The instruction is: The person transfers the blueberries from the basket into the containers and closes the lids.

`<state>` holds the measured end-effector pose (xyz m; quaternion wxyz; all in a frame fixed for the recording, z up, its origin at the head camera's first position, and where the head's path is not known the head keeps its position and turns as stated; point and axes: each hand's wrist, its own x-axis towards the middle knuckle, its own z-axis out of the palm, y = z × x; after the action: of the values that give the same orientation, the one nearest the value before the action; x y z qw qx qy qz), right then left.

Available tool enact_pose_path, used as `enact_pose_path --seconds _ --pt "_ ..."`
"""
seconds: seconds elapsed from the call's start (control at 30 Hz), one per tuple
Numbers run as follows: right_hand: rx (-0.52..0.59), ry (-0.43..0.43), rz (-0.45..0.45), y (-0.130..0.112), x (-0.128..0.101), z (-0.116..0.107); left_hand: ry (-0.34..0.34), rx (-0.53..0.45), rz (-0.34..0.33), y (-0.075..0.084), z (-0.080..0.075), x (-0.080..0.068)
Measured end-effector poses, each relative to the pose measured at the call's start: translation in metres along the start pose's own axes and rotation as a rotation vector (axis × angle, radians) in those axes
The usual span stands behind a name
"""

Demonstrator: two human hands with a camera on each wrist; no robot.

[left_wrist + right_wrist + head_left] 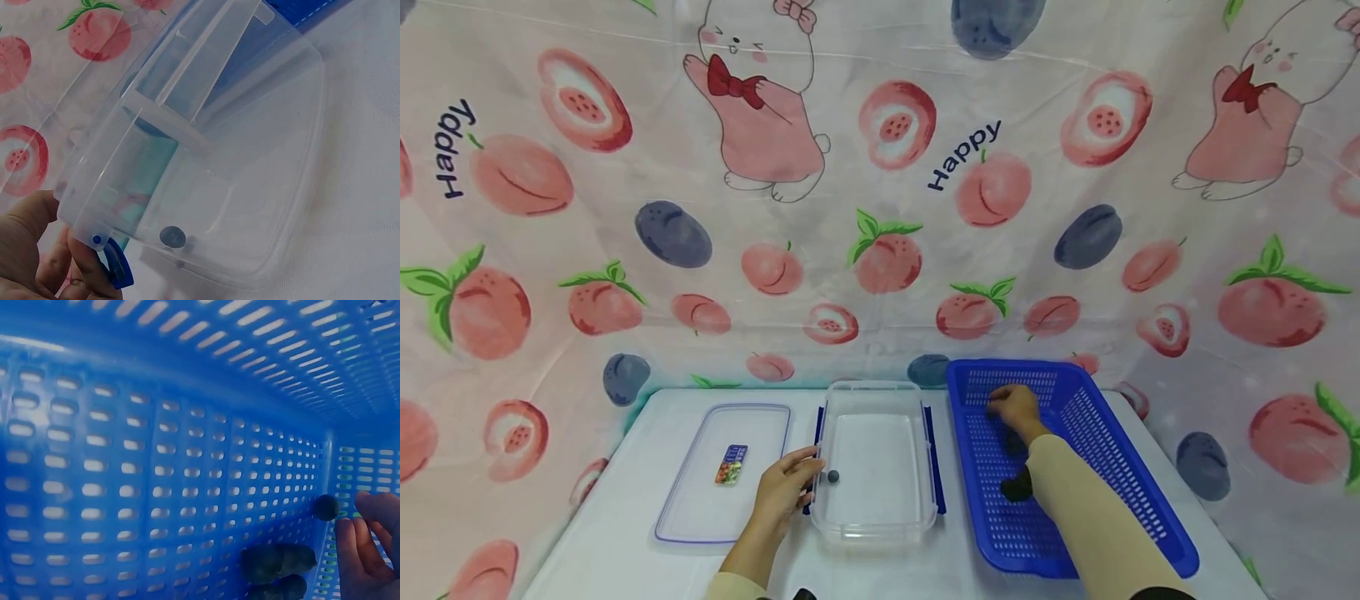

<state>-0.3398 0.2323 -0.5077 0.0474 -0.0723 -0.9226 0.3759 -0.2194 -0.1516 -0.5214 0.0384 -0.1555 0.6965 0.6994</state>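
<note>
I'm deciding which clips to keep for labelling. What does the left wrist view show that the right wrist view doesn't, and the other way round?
Only the left wrist view: the left hand gripping the edge of the clear container, a blue latch, and one dark ball inside.

Only the right wrist view: the right hand and several dark items near it.

Both: the blue basket, seen from inside by the right wrist, but apparently just an edge at the top for the left.

fruit-print cloth (880,192) behind a white table (606,533)
</note>
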Motion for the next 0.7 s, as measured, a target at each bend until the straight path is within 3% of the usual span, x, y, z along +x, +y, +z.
enact_pose_path --seconds 0.4,0.7 --pt "-0.046 -0.005 -0.006 0.0033 0.0014 0.0019 0.011 -0.012 0.005 0.0001 0.0015 -0.0012" --pt "-0.126 -0.056 -0.012 0.0058 0.0051 0.0067 0.016 -0.016 0.017 -0.0038 0.0005 0.0012"
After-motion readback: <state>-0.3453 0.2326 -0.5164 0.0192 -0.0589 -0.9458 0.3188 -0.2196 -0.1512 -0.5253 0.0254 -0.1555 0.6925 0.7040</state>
